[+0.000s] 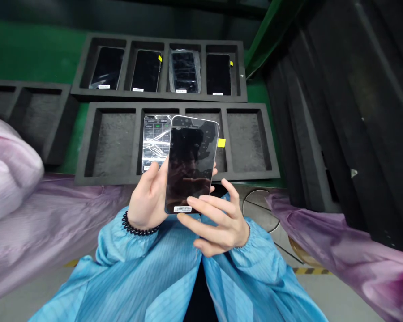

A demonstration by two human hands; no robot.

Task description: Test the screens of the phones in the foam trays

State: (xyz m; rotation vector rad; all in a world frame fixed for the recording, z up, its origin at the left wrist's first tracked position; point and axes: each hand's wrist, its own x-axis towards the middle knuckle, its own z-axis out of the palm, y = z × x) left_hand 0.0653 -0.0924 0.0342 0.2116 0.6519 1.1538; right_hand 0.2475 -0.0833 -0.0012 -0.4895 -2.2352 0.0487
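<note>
My left hand (149,197) is closed around a smartphone (191,161) from behind, with fingertips showing at its right edge. The phone has a dark screen, a white barcode label along the bottom and a yellow tag sticking out at the right. My right hand (221,223) has its fingers stretched out; two fingertips lie over the lower screen beside the label, and another is just below the bottom edge. Behind the held phone, a second smartphone (156,143) with a lit table on its screen lies in a compartment of the near black foam tray (107,179).
Another foam tray (161,96) stands behind, each compartment holding a dark phone, one in a clear wrapper (184,71). A third tray (62,129) is at the left. Pink-sleeved people (10,179) are on both sides. Black curtains (309,112) hang at the right.
</note>
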